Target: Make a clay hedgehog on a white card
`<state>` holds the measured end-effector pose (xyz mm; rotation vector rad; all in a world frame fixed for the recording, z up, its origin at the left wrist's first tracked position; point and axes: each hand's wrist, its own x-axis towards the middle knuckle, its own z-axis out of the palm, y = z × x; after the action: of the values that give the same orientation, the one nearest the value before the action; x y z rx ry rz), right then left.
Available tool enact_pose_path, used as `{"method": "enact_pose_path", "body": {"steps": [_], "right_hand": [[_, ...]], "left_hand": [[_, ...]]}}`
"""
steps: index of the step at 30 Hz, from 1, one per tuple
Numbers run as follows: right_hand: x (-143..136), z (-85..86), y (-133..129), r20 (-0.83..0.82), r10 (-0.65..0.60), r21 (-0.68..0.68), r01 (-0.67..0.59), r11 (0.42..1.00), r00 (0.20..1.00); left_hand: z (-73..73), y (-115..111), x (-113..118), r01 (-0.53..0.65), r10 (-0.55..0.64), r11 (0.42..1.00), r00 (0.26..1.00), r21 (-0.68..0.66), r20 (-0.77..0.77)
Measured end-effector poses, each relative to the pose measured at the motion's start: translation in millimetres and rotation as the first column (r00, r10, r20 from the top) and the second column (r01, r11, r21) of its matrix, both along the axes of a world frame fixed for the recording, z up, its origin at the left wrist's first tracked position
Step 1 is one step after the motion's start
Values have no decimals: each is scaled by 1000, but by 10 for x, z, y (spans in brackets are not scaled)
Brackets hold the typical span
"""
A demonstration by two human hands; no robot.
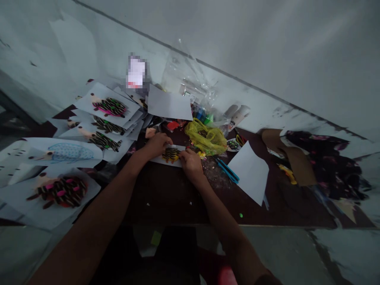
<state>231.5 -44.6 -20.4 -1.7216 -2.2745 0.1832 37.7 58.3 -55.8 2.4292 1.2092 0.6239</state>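
Observation:
A small white paper card (158, 160) lies on the dark table in front of me. It bears a hedgehog figure (171, 154) with dark striped spines and yellow parts. My left hand (159, 145) grips the card's upper left side, fingers bent over its edge. At the right end, my right hand (191, 163) has its fingers closed on the card beside the figure; its fingertips are partly hidden, so any small piece in them cannot be made out. A peach-coloured lump (150, 132) sits just behind my left hand. Close to the right hand is a yellow plastic bag (206, 138).
Hedgehog pictures (108, 106) on paper are piled at the left. Blue-handled scissors (228, 171) and a white sheet (251, 170) lie to the right. Behind stand a lit phone (136, 73) and a clear plastic bag (190, 75). Dark patterned cloth (332, 162) is at the far right.

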Motion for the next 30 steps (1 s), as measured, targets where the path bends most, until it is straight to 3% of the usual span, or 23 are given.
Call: {"method": "enact_pose_path", "body": {"steps": [7, 12, 15, 21, 30], "right_hand": [[68, 51, -90, -66, -92, 62, 96, 993, 994], [239, 197, 98, -115, -200, 88, 211, 974, 973], [246, 282, 315, 14, -263, 20, 263, 965, 965], [63, 350, 597, 390, -213, -86, 265, 960, 896], [65, 406, 722, 418, -159, -100, 219, 971, 895]], "left_hand": [[7, -4, -7, 9, -9, 1000, 1000, -15, 18], [-26, 8, -7, 11, -11, 1000, 1000, -15, 26], [-25, 5, -7, 10, -10, 1000, 1000, -8, 22], [14, -31, 5, -7, 7, 1000, 1000, 4, 25], [25, -19, 21, -14, 14, 1000, 1000, -9, -11]]}}
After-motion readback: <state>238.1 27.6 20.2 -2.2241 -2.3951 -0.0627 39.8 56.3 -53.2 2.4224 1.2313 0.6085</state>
